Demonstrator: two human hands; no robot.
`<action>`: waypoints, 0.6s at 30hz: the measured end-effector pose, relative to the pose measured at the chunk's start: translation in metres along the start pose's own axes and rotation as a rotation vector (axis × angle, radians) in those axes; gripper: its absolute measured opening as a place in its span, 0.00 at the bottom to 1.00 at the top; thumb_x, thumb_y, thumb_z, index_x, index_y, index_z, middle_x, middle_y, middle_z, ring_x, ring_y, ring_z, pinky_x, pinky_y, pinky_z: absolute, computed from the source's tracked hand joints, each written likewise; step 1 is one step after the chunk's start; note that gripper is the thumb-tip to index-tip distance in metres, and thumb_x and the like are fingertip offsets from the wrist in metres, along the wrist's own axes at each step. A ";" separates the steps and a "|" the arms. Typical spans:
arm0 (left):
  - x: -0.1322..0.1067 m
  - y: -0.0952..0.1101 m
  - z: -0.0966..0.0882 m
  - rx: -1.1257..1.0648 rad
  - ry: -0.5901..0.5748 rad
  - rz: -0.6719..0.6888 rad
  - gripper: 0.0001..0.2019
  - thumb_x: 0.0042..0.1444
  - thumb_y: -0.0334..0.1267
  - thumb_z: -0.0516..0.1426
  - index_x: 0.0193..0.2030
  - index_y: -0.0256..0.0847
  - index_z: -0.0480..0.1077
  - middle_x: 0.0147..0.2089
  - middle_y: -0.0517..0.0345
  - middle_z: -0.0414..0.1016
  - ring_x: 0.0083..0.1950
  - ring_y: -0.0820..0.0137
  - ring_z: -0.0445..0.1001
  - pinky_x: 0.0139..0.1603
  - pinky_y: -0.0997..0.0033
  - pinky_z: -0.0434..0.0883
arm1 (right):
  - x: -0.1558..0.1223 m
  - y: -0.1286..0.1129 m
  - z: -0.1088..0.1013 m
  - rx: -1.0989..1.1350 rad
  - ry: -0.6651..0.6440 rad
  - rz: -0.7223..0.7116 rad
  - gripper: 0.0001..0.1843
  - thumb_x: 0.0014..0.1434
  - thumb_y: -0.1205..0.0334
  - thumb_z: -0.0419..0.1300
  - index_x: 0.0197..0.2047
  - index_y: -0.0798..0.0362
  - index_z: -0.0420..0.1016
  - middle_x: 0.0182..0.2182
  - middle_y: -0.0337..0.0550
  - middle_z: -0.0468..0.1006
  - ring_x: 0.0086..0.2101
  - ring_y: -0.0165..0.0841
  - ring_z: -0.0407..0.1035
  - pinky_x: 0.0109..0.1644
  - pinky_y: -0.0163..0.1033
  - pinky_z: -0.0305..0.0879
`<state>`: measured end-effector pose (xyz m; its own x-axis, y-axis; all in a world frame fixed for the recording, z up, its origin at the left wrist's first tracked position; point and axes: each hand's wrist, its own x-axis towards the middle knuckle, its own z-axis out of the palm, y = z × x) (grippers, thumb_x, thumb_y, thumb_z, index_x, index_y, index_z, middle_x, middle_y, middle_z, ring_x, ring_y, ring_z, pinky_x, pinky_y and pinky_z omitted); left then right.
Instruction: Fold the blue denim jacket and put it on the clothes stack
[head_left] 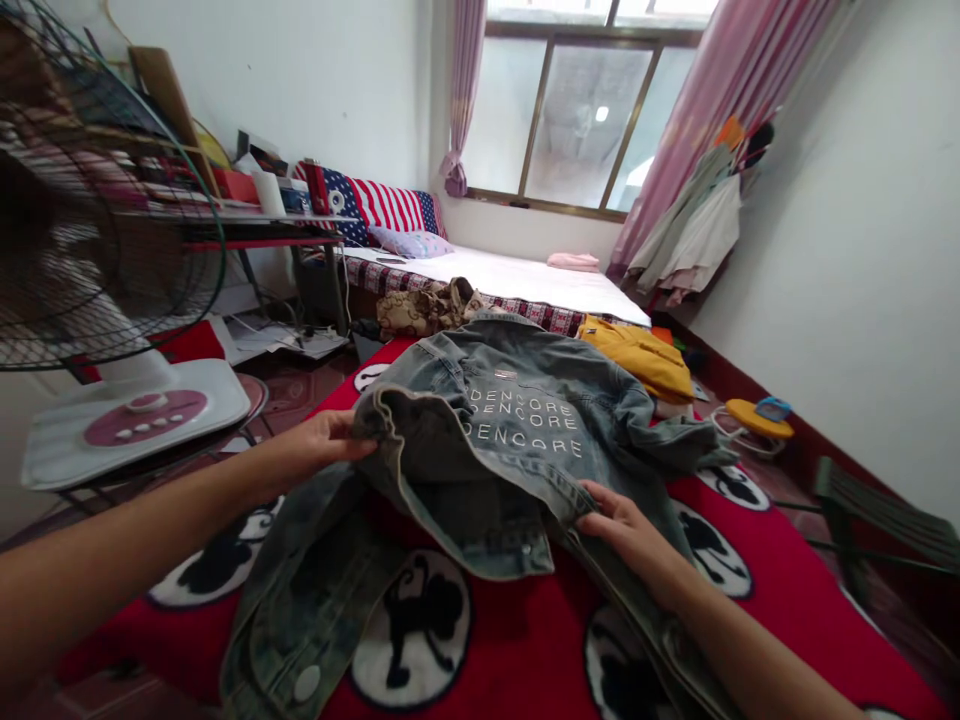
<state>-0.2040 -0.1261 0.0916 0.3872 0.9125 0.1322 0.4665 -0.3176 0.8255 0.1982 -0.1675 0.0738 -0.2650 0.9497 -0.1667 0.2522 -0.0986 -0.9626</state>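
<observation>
Now, the left hand [324, 446] has its grip pinched tight on a folded hem of the denim jacket [525, 420], lifting that fold. Over to the right hand [631, 532]: its grip is clamped on the jacket's lower edge, thumb on top. The jacket sprawls across the middle of the red blanket [525, 655], lettering up. A yellow garment [641, 358] lies at the far right edge, and a fan [97, 250] stands off the left side.

Reaches in from the lower left with the bare left arm, wrist straight, left hand [324, 442] closed in a pinch, thumb on top. Reaches in from the lower right with the bare right arm, right hand [628, 532] palm down, fingers curled in a grip.
</observation>
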 end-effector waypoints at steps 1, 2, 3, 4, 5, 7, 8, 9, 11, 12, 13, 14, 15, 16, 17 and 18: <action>-0.009 -0.003 0.001 0.080 -0.024 0.013 0.28 0.51 0.55 0.59 0.58 0.46 0.71 0.53 0.47 0.77 0.55 0.51 0.74 0.53 0.53 0.73 | 0.000 0.004 0.001 0.028 -0.007 -0.004 0.18 0.47 0.63 0.58 0.44 0.52 0.75 0.33 0.38 0.80 0.35 0.35 0.73 0.41 0.38 0.68; -0.019 -0.005 0.003 0.188 -0.030 0.025 0.34 0.48 0.54 0.62 0.63 0.48 0.67 0.60 0.47 0.71 0.61 0.50 0.69 0.57 0.53 0.70 | 0.001 0.008 0.001 0.045 -0.008 -0.009 0.18 0.47 0.62 0.58 0.44 0.52 0.75 0.34 0.38 0.80 0.36 0.36 0.73 0.42 0.38 0.68; -0.029 -0.008 0.007 0.305 -0.013 0.029 0.41 0.45 0.53 0.64 0.67 0.50 0.60 0.67 0.47 0.63 0.67 0.49 0.62 0.61 0.52 0.67 | 0.002 0.011 0.001 0.051 -0.005 -0.013 0.18 0.47 0.62 0.58 0.43 0.52 0.75 0.34 0.38 0.80 0.36 0.36 0.73 0.42 0.38 0.67; -0.038 -0.011 0.011 0.410 0.022 0.018 0.48 0.42 0.53 0.65 0.71 0.51 0.53 0.71 0.46 0.56 0.70 0.49 0.57 0.63 0.51 0.65 | 0.002 0.013 0.001 0.047 0.001 -0.016 0.18 0.47 0.62 0.59 0.43 0.52 0.75 0.35 0.38 0.80 0.37 0.36 0.73 0.42 0.38 0.67; -0.048 -0.014 0.016 0.490 0.046 -0.009 0.55 0.39 0.53 0.67 0.73 0.52 0.46 0.73 0.45 0.49 0.71 0.47 0.53 0.64 0.50 0.63 | 0.003 0.014 0.000 0.037 0.005 -0.021 0.18 0.47 0.61 0.59 0.43 0.52 0.75 0.35 0.38 0.80 0.37 0.36 0.73 0.42 0.38 0.67; -0.063 -0.020 0.024 0.587 0.039 -0.083 0.63 0.33 0.52 0.69 0.74 0.52 0.39 0.74 0.43 0.44 0.71 0.44 0.52 0.62 0.48 0.64 | 0.004 0.014 -0.002 0.012 0.007 -0.027 0.17 0.47 0.61 0.59 0.43 0.52 0.75 0.35 0.38 0.80 0.37 0.36 0.72 0.42 0.38 0.67; -0.068 -0.022 0.028 0.620 0.018 -0.116 0.65 0.30 0.51 0.70 0.74 0.53 0.39 0.74 0.42 0.45 0.70 0.42 0.54 0.61 0.47 0.65 | 0.004 0.013 -0.003 -0.001 0.007 -0.025 0.17 0.47 0.60 0.59 0.43 0.52 0.75 0.35 0.38 0.80 0.36 0.36 0.72 0.41 0.38 0.67; -0.072 -0.025 0.030 0.649 0.006 -0.139 0.65 0.28 0.50 0.70 0.74 0.53 0.41 0.73 0.42 0.48 0.69 0.42 0.56 0.60 0.48 0.66 | 0.003 0.013 -0.003 -0.015 0.005 -0.021 0.18 0.47 0.60 0.59 0.43 0.52 0.75 0.34 0.38 0.79 0.36 0.36 0.72 0.41 0.38 0.67; -0.077 -0.028 0.033 0.692 0.008 -0.176 0.61 0.30 0.49 0.68 0.73 0.52 0.43 0.69 0.44 0.58 0.65 0.45 0.62 0.59 0.52 0.66 | 0.002 0.012 -0.004 -0.044 0.004 -0.022 0.18 0.48 0.59 0.60 0.44 0.52 0.75 0.35 0.38 0.80 0.36 0.37 0.72 0.42 0.38 0.67; -0.078 -0.029 0.034 0.698 0.021 -0.201 0.58 0.33 0.48 0.66 0.73 0.51 0.44 0.65 0.46 0.64 0.63 0.47 0.66 0.58 0.54 0.67 | 0.001 0.013 -0.004 -0.055 0.007 -0.027 0.18 0.48 0.58 0.60 0.44 0.52 0.76 0.36 0.39 0.80 0.37 0.37 0.72 0.43 0.38 0.67; -0.079 -0.029 0.035 0.690 0.034 -0.234 0.55 0.36 0.47 0.65 0.73 0.48 0.46 0.60 0.48 0.68 0.59 0.50 0.69 0.56 0.58 0.68 | 0.001 0.014 -0.003 -0.060 0.012 -0.034 0.18 0.48 0.58 0.61 0.44 0.52 0.76 0.36 0.39 0.80 0.38 0.37 0.72 0.44 0.38 0.66; -0.079 -0.030 0.036 0.670 0.038 -0.270 0.51 0.38 0.46 0.63 0.71 0.45 0.50 0.55 0.50 0.72 0.54 0.53 0.72 0.52 0.61 0.69 | 0.000 0.015 -0.003 -0.058 0.018 -0.040 0.18 0.48 0.58 0.61 0.44 0.52 0.76 0.37 0.39 0.80 0.39 0.38 0.72 0.45 0.38 0.66; -0.079 -0.030 0.036 0.637 0.032 -0.304 0.45 0.41 0.45 0.61 0.69 0.42 0.55 0.50 0.52 0.75 0.49 0.56 0.74 0.48 0.63 0.70 | 0.000 0.016 -0.002 -0.050 0.023 -0.044 0.18 0.49 0.58 0.61 0.45 0.52 0.76 0.37 0.39 0.80 0.39 0.38 0.72 0.45 0.39 0.66; -0.078 -0.029 0.035 0.597 0.013 -0.328 0.38 0.43 0.44 0.59 0.64 0.40 0.61 0.44 0.55 0.76 0.43 0.58 0.75 0.43 0.66 0.70 | 0.000 0.018 -0.002 -0.040 0.025 -0.043 0.19 0.49 0.58 0.61 0.45 0.52 0.76 0.37 0.39 0.80 0.39 0.38 0.72 0.45 0.39 0.66; -0.076 -0.028 0.033 0.557 -0.007 -0.333 0.30 0.44 0.42 0.56 0.58 0.39 0.67 0.38 0.57 0.77 0.39 0.61 0.75 0.39 0.68 0.69 | 0.000 0.019 -0.002 -0.035 0.023 -0.040 0.19 0.50 0.58 0.60 0.46 0.52 0.76 0.37 0.39 0.80 0.39 0.38 0.72 0.45 0.39 0.66; -0.073 -0.026 0.028 0.523 -0.024 -0.322 0.23 0.45 0.39 0.54 0.50 0.39 0.70 0.34 0.59 0.76 0.36 0.63 0.74 0.37 0.69 0.68 | 0.000 0.019 -0.001 -0.040 0.020 -0.040 0.19 0.50 0.58 0.60 0.46 0.52 0.76 0.37 0.39 0.80 0.38 0.38 0.72 0.44 0.39 0.66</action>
<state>-0.2221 -0.1922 0.0451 0.1772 0.9795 -0.0964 0.8892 -0.1173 0.4423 0.2043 -0.1692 0.0556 -0.2574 0.9583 -0.1238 0.2787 -0.0490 -0.9591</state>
